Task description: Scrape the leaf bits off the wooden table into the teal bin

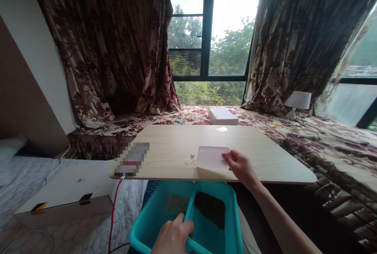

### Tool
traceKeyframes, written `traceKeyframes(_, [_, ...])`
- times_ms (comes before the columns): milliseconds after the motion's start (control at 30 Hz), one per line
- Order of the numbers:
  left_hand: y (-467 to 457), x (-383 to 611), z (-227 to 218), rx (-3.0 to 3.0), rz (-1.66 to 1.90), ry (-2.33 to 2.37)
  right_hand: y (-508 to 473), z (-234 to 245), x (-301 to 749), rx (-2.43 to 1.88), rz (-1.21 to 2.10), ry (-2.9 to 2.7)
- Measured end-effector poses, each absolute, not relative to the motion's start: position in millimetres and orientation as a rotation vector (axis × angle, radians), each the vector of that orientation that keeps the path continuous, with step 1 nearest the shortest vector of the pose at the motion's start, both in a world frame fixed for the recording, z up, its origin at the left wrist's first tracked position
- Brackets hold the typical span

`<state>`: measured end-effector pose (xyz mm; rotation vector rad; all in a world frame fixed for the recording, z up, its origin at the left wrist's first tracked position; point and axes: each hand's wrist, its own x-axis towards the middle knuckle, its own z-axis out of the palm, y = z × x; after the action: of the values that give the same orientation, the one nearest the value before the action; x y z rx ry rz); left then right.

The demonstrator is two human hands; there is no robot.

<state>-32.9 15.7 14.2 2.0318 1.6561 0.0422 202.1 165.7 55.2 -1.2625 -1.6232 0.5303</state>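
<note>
My right hand (240,164) pinches the right edge of a thin, pale plastic sheet (212,157) with rounded corners and a small hole in one corner. The sheet is just over the wooden tabletop (171,140) near its front edge. Left of it lie a few small dark crumbs (193,159). Below the table, my left hand (175,235) has its fingers curled over the middle divider of a turquoise two-part tub (232,211). Dark, fine bits (210,209) lie in the tub's right compartment, and sparser pale specks (176,203) lie in the left one.
A blurred-out flat device (134,159) with a red cable (112,211) lies at the table's left end. Behind the table, a white box (223,116) and a lamp (298,101) stand on the cloth-covered window ledge. A large white box (70,185) rests on the bed at left.
</note>
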Motion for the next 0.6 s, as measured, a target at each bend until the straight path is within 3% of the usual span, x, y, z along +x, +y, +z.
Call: traceKeyframes(600, [11, -33, 8, 2.077, 0.139, 1.716, 156, 69, 192, -1.181, 0.771, -1.652])
